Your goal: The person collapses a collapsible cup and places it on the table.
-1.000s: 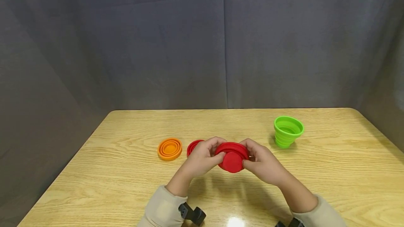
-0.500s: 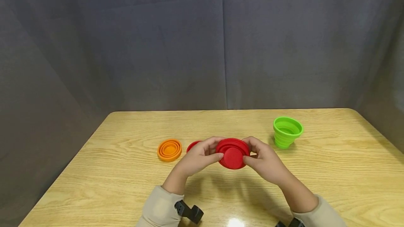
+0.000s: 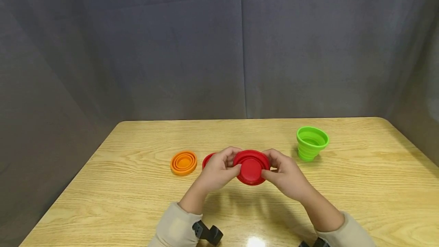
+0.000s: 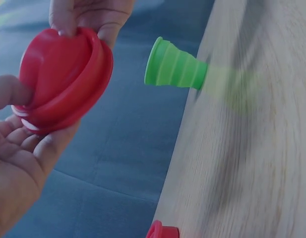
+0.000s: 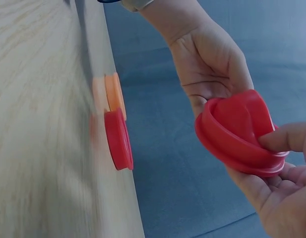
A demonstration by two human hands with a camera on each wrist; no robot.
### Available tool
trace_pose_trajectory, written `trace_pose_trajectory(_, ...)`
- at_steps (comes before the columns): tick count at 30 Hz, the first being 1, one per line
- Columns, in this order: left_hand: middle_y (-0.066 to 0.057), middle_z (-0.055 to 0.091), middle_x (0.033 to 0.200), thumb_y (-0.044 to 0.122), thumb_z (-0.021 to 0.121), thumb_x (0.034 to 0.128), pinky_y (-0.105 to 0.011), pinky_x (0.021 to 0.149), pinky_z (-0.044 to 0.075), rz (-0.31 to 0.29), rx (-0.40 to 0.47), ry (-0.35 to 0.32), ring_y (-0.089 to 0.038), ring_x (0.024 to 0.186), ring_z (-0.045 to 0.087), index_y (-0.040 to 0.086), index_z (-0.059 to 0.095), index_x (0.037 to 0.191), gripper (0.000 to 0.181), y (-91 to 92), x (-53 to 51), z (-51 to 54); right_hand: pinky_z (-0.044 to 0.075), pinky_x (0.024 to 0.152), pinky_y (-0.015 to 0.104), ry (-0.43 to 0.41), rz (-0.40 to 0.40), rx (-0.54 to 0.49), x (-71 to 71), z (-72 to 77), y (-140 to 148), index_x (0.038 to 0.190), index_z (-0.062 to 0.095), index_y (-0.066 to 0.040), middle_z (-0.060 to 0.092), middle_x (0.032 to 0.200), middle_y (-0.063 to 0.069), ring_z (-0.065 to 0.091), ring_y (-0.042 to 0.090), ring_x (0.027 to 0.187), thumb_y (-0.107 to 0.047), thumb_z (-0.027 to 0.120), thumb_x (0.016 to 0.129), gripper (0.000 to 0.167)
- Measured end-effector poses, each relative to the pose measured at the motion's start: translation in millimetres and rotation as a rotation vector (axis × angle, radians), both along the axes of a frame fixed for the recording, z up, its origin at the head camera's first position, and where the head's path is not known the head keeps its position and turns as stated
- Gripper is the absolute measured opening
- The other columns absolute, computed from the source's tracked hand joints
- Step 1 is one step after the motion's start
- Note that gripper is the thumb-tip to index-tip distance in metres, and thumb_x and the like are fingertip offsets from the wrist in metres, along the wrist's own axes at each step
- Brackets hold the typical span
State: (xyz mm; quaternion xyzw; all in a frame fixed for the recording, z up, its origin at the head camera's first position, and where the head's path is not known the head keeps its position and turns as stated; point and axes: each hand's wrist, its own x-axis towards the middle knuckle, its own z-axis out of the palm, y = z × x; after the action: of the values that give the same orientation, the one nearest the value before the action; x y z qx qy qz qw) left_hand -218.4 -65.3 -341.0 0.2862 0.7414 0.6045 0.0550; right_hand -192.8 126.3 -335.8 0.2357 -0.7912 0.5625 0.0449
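Nearest to me are two beige sleeves, the left sleeve [image 3: 176, 226] and the right sleeve [image 3: 350, 232], with a black mount [image 3: 207, 233] strapped at the left cuff and another black piece [image 3: 319, 242] just peeking in by the right one. Past the cuffs, both bare hands meet over the tabletop [image 3: 113, 201], raised clear of the wood. Between them is a red cup [image 3: 251, 170], folded down to a squat shape and tilted so its round flat middle faces the person. The left hand [image 3: 217, 171] grips one side and the right hand [image 3: 289, 175] the other; on each, the fingers are clamped on the rim from behind while the thumb presses the front (from beside the wrists, that middle looks pushed in and uneven). Beyond the left hand, partly hidden by it from above, a second red cup [image 5: 118, 140] lies collapsed on the wood. Near it, farther to the person's left, lies an orange cup [image 3: 183, 162], also flattened into rings. Farther back on the right, well apart from those two, a green cup [image 3: 311, 144] stands upright at full height, mouth up. Behind everything hangs a dark grey curtain [image 3: 171, 48], creased by a vertical fold near the middle
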Motion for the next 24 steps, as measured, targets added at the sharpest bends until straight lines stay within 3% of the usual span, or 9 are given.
trace_pose_trajectory(5, -0.011, 0.058, 0.091, -0.005, 0.049, 0.0815, -0.023, 0.063, 0.048, 0.037, -0.027, 0.026, -0.013, 0.072, 0.054, -0.003, 0.048, 0.107, 0.026, 3.6, 3.1, 1.7, 0.049, 0.062, 0.027, -0.005, -0.017, -0.012, 0.7, -1.3, -3.4, 0.100, 0.051, 0.003, 0.059, 0.086, 0.011, 0.057, 0.020, 0.077, 0.012, 0.050, 0.074, 0.027)
trace_pose_trajectory(17, -0.011, 0.055, 0.087, -0.010, 0.044, 0.0804, -0.019, 0.059, 0.046, 0.016, -0.027, 0.041, -0.011, 0.069, 0.051, -0.004, 0.045, 0.104, 0.024, 6.1, 5.0, 2.7, 0.049, 0.060, 0.025, -0.012, -0.002, -0.024, 3.5, 0.1, -4.7, 0.102, 0.049, 0.007, 0.059, 0.088, 0.013, 0.057, 0.018, 0.075, 0.014, 0.048, 0.074, 0.028)
trace_pose_trajectory(20, -0.011, 0.054, 0.086, -0.011, 0.043, 0.0794, -0.017, 0.057, 0.044, 0.020, -0.024, 0.050, -0.010, 0.067, 0.050, -0.005, 0.045, 0.102, 0.024, 6.7, 10.1, 9.8, 0.049, 0.058, 0.025, -0.018, -0.016, -0.010, 3.9, 2.3, -4.3, 0.101, 0.049, 0.006, 0.059, 0.087, 0.012, 0.057, 0.018, 0.074, 0.013, 0.048, 0.074, 0.028)
trace_pose_trajectory(24, -0.012, 0.055, 0.087, -0.011, 0.043, 0.0808, -0.018, 0.059, 0.045, -0.021, 0.005, 0.008, -0.011, 0.069, 0.051, -0.007, 0.045, 0.103, 0.023, 3.4, 9.2, 12.7, 0.049, 0.060, 0.027, -0.045, 0.050, -0.016, 2.6, 6.4, 0.5, 0.101, 0.047, 0.007, 0.057, 0.089, 0.014, 0.057, 0.019, 0.077, 0.012, 0.047, 0.076, 0.026)
